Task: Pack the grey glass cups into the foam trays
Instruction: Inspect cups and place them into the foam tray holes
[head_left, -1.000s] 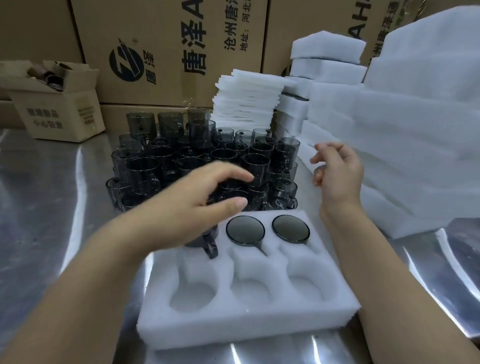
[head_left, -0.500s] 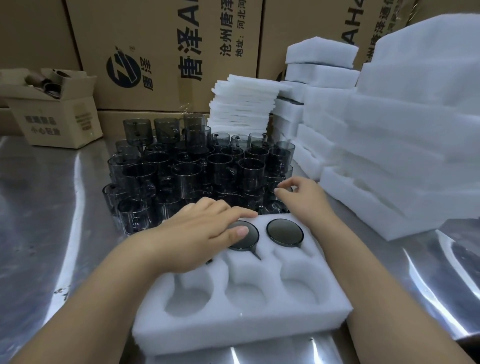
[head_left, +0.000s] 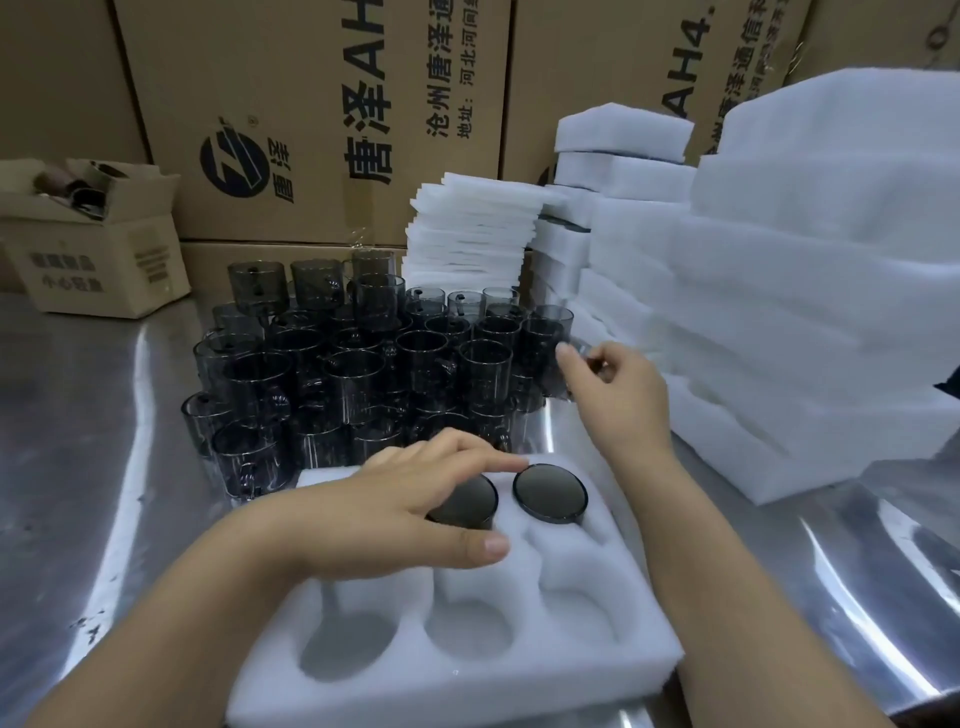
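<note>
A white foam tray (head_left: 467, 675) with six round pockets lies on the steel table in front of me. Grey glass cups sit upside down in its back middle pocket (head_left: 467, 504) and back right pocket (head_left: 549, 492). The three front pockets are empty. My left hand (head_left: 405, 499) lies palm down over the back left pocket, hiding it, with its fingers spread across the middle cup. Behind the tray stands a dense cluster of grey glass cups (head_left: 363, 364). My right hand (head_left: 618, 395) is raised at the cluster's right edge, pinching a grey glass cup (head_left: 563, 387).
Tall stacks of white foam trays (head_left: 779, 338) fill the right side. A pile of thin foam sheets (head_left: 472, 234) stands behind the cups. Large printed cardboard boxes (head_left: 311, 130) line the back. A small open carton (head_left: 98, 260) sits at the far left on the steel table (head_left: 93, 415).
My right hand went down to the cluster's front right cup and has now risen with a cup. My left hand lowered a cup into the back left pocket and stays on it.
</note>
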